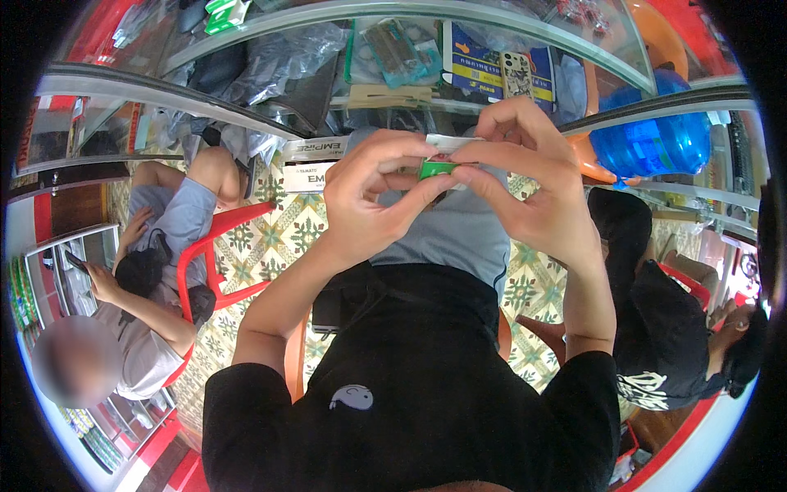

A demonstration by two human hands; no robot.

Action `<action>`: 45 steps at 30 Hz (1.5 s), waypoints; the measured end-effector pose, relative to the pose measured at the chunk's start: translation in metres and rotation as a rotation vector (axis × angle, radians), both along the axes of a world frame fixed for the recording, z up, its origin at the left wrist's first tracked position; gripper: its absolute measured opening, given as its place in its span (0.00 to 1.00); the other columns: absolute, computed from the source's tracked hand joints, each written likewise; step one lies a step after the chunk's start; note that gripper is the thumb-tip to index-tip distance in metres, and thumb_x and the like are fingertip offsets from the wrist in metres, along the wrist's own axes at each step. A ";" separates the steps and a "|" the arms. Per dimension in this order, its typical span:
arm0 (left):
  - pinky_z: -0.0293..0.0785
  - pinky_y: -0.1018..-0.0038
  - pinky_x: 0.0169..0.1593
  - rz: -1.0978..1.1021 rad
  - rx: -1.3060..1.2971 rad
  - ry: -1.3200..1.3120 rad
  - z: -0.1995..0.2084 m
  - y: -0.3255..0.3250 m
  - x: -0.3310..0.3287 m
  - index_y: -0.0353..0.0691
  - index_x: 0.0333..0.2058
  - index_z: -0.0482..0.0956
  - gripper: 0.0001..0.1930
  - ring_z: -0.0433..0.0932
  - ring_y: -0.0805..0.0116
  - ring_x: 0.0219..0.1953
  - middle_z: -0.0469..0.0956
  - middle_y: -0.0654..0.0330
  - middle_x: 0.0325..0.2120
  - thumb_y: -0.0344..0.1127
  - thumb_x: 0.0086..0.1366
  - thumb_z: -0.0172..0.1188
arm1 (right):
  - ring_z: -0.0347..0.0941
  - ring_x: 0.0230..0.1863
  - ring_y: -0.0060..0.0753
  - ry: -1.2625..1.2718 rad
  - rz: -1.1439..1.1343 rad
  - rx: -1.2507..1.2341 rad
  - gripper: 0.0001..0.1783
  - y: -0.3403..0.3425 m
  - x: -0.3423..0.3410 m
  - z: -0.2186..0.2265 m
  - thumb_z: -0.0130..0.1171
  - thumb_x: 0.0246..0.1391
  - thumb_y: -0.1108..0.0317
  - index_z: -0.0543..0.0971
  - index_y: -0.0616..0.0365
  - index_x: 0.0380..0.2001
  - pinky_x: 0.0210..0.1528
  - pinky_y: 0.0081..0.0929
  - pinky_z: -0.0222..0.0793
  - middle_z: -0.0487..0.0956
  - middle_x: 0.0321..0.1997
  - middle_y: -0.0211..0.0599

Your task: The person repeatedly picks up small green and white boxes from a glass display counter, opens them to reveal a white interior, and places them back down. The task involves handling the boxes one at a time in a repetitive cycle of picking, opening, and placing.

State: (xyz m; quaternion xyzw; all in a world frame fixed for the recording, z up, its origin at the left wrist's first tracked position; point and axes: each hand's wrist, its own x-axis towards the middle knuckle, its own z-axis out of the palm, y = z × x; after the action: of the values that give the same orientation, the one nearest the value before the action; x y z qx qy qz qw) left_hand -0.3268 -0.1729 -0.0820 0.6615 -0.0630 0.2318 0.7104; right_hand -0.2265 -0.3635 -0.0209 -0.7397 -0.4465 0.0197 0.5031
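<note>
Black shirt (443, 353) is filling the foreground. Left hand (369, 193) and right hand (545, 176) are pinching 1 small green packet (435, 169) before the glass counter's (229, 110) near edge; grip made, handling seemingly unfinished, remaining steps undetermined.

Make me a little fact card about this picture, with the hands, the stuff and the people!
Left hand: holds a small green thing between thumb and fingers
Right hand: fingertips at the green thing's right end; grip too small to tell
Near the left hand: white boxes, to its left
Beyond the hands: a patterned phone or phone case
Upper right: a big blue bottle
Person at left: grey shorts, in a red chair
Person at right: black shirt
Floor: patterned tiles
</note>
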 end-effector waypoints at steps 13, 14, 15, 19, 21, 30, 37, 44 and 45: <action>0.93 0.71 0.48 -0.014 0.046 -0.020 0.006 -0.001 0.000 0.31 0.46 0.84 0.15 0.88 0.63 0.48 0.81 0.50 0.47 0.16 0.61 0.74 | 0.84 0.40 0.33 0.085 -0.059 0.110 0.11 -0.005 -0.014 -0.018 0.73 0.53 0.81 0.89 0.66 0.41 0.43 0.26 0.81 0.85 0.45 0.43; 0.93 0.71 0.48 -0.014 0.056 -0.016 0.005 0.000 0.000 0.31 0.46 0.84 0.15 0.88 0.63 0.48 0.82 0.50 0.47 0.16 0.61 0.74 | 0.84 0.40 0.33 0.097 -0.046 0.093 0.10 -0.006 -0.013 -0.017 0.73 0.54 0.81 0.89 0.66 0.41 0.43 0.26 0.81 0.85 0.46 0.43; 0.93 0.71 0.48 -0.013 0.066 -0.012 0.003 0.001 -0.001 0.31 0.46 0.84 0.15 0.88 0.63 0.48 0.82 0.50 0.47 0.16 0.61 0.74 | 0.84 0.41 0.33 0.109 -0.032 0.076 0.10 -0.006 -0.011 -0.016 0.73 0.54 0.81 0.89 0.66 0.41 0.43 0.26 0.81 0.86 0.46 0.44; 0.92 0.71 0.49 -0.027 0.106 -0.033 0.001 -0.001 -0.001 0.32 0.46 0.83 0.16 0.87 0.62 0.49 0.81 0.49 0.48 0.15 0.61 0.73 | 0.84 0.41 0.31 0.160 -0.107 0.228 0.09 -0.007 -0.008 -0.012 0.71 0.58 0.79 0.89 0.66 0.43 0.44 0.28 0.81 0.87 0.46 0.44; 0.91 0.70 0.50 -0.073 0.174 -0.056 0.000 0.003 0.000 0.31 0.48 0.80 0.17 0.86 0.59 0.52 0.78 0.46 0.52 0.12 0.61 0.71 | 0.84 0.41 0.31 0.320 -0.146 0.282 0.09 -0.002 -0.013 -0.010 0.70 0.60 0.78 0.89 0.66 0.44 0.44 0.28 0.81 0.87 0.47 0.44; 0.92 0.72 0.47 -0.014 -0.107 -0.019 -0.001 -0.007 -0.002 0.33 0.50 0.82 0.19 0.87 0.63 0.49 0.83 0.50 0.48 0.16 0.61 0.74 | 0.84 0.42 0.25 0.570 -0.041 0.218 0.10 -0.002 -0.020 -0.021 0.69 0.65 0.76 0.88 0.66 0.47 0.41 0.22 0.82 0.87 0.45 0.42; 0.90 0.75 0.46 -0.075 0.028 0.054 0.004 0.001 -0.002 0.34 0.51 0.87 0.14 0.84 0.68 0.49 0.83 0.52 0.48 0.21 0.66 0.71 | 0.84 0.39 0.27 0.272 -0.057 0.148 0.08 -0.004 -0.017 -0.026 0.70 0.61 0.78 0.89 0.65 0.44 0.39 0.23 0.81 0.88 0.43 0.42; 0.78 0.70 0.54 -0.092 -0.042 0.191 0.006 0.000 -0.011 0.30 0.47 0.89 0.08 0.83 0.64 0.49 0.84 0.51 0.47 0.22 0.70 0.68 | 0.83 0.35 0.25 0.464 -0.092 0.122 0.08 -0.007 -0.029 -0.022 0.70 0.62 0.78 0.89 0.65 0.44 0.35 0.22 0.78 0.88 0.44 0.42; 0.78 0.71 0.54 -0.098 -0.077 0.216 0.006 -0.001 -0.012 0.29 0.47 0.88 0.08 0.83 0.65 0.50 0.84 0.51 0.47 0.22 0.70 0.68 | 0.83 0.35 0.25 0.485 -0.096 0.115 0.08 -0.007 -0.031 -0.018 0.69 0.63 0.78 0.89 0.66 0.45 0.35 0.21 0.78 0.88 0.44 0.42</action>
State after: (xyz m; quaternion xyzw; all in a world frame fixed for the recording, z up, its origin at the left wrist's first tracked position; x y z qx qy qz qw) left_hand -0.3383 -0.1737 -0.0764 0.6510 -0.0097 0.1264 0.7484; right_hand -0.2573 -0.3704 -0.0390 -0.7037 -0.2775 0.1474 0.6372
